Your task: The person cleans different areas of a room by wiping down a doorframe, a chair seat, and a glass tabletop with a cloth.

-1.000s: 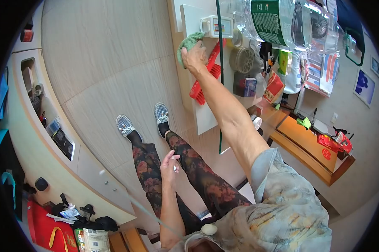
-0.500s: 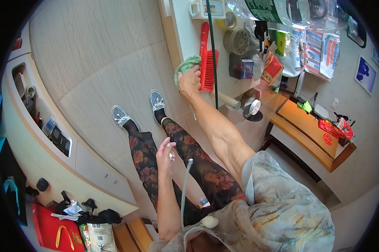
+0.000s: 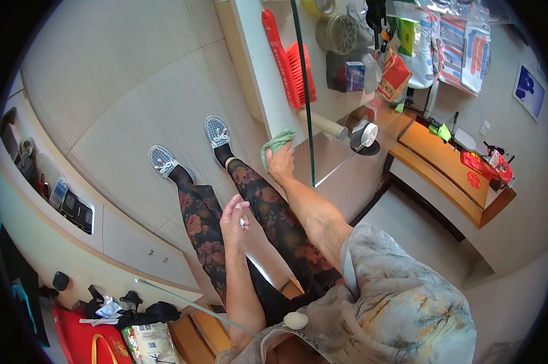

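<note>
My right hand (image 3: 281, 162) is closed around a crumpled green cloth (image 3: 278, 142), at the near end of a white ledge (image 3: 258, 67). Farther along that ledge lies a red brush (image 3: 286, 60) with red bristles, its handle pointing away from me. My left hand (image 3: 234, 217) hangs in front of my legs with its fingers curled. Something small and whitish shows at those fingers, too small to name.
A glass panel edge (image 3: 304, 91) runs beside the brush. Past it are a pale roll (image 3: 323, 124), a small box (image 3: 355, 76) and a red packet (image 3: 394, 76). An orange-topped cabinet (image 3: 437, 158) stands right, a curved cabinet (image 3: 125, 239) left. A red bag (image 3: 80, 333) is lower left.
My right hand has drawn the green cloth nearer to me, away from the brush. The brush handle slants more to the left. A thin pale cord has swung left. The view has shifted.
</note>
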The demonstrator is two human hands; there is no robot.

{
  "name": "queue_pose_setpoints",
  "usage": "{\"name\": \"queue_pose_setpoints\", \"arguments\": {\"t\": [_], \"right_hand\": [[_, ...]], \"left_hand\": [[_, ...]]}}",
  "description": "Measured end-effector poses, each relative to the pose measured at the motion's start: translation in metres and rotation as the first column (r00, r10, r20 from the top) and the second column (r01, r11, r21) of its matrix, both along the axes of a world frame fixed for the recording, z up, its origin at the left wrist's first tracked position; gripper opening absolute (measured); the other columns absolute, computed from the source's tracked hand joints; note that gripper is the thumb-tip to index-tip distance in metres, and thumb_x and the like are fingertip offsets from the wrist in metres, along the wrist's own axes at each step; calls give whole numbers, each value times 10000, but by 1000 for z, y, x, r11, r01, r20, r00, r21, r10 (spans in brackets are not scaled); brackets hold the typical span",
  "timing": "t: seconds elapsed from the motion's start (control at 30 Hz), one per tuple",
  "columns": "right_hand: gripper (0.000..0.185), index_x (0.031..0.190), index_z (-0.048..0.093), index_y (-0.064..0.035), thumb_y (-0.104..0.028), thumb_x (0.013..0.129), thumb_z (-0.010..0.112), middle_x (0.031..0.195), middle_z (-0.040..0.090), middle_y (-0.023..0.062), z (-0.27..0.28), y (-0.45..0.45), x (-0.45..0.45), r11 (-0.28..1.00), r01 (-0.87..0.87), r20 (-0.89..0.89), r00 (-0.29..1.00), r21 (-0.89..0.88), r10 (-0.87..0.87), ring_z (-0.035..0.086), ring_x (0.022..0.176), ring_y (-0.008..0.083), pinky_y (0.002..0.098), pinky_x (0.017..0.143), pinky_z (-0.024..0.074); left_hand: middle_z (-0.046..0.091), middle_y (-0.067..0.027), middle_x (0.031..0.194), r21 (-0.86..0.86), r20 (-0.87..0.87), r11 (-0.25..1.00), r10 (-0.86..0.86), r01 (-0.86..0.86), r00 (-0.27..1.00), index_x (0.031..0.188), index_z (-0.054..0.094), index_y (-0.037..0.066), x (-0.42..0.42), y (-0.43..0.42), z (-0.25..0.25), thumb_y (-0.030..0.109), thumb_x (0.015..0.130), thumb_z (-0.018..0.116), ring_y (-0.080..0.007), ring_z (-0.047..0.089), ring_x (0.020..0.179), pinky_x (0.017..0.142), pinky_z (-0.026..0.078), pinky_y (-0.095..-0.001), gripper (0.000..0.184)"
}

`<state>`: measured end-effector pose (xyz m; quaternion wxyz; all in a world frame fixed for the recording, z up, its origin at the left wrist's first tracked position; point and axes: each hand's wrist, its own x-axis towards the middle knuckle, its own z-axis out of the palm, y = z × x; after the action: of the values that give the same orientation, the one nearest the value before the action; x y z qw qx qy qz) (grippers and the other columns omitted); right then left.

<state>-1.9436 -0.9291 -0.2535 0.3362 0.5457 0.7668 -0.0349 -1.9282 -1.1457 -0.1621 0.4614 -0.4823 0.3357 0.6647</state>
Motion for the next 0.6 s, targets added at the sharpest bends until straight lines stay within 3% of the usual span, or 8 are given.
{"name": "queue_pose_setpoints", "arguments": {"t": [0.13, 0.23, 0.33, 0.4, 0.6], "right_hand": [[833, 1452, 252, -11, -363, 814, 655, 1254, 498, 252, 11, 14, 20, 999, 21, -59, 998, -40, -23, 513, 1151, 409, 477, 988, 420], [723, 1395, 366, -11, -332, 807, 640, 1225, 537, 258, -29, 44, 70, 998, -33, -357, 933, 48, 48, 514, 1146, 411, 473, 985, 410], [641, 1331, 432, -14, -314, 800, 630, 1217, 556, 258, 1, 34, 9, 930, 368, -536, 785, 0, -311, 512, 1143, 422, 478, 982, 398], [603, 1281, 461, -14, -304, 786, 646, 1198, 568, 252, -53, 61, 21, 960, 281, -668, 716, 9, -204, 519, 1137, 409, 490, 960, 402], [602, 1257, 468, -16, -269, 751, 676, 1098, 556, 257, -58, 38, -27, 923, 233, -666, 746, 307, 33, 528, 1030, 442, 523, 909, 414]], "left_hand": [[656, -84, 1008, 0, -7, 998, -55, 55, 998, 1314, 509, 9, -2, -4, -1, 189, 971, 529, -51, 491, 543, 464, 398, -193, 388], [657, -85, 1007, -8, -13, 997, -73, 73, 997, 1310, 513, 9, -3, -6, -1, 191, 969, 536, -52, 495, 538, 454, 393, -193, 388], [658, -85, 1004, -14, 11, 997, -78, 78, 997, 1304, 520, 10, -10, -7, 0, 187, 967, 541, -52, 500, 534, 447, 389, -191, 381], [658, -85, 1002, -17, 16, 994, -108, 108, 994, 1298, 526, 12, -9, -12, 0, 183, 965, 543, -52, 499, 533, 448, 387, -191, 375], [658, -78, 1006, -52, 9, 941, -333, 333, 943, 1282, 539, 12, 7, -30, -10, 155, 964, 534, -66, 484, 535, 472, 382, -207, 350]]}}
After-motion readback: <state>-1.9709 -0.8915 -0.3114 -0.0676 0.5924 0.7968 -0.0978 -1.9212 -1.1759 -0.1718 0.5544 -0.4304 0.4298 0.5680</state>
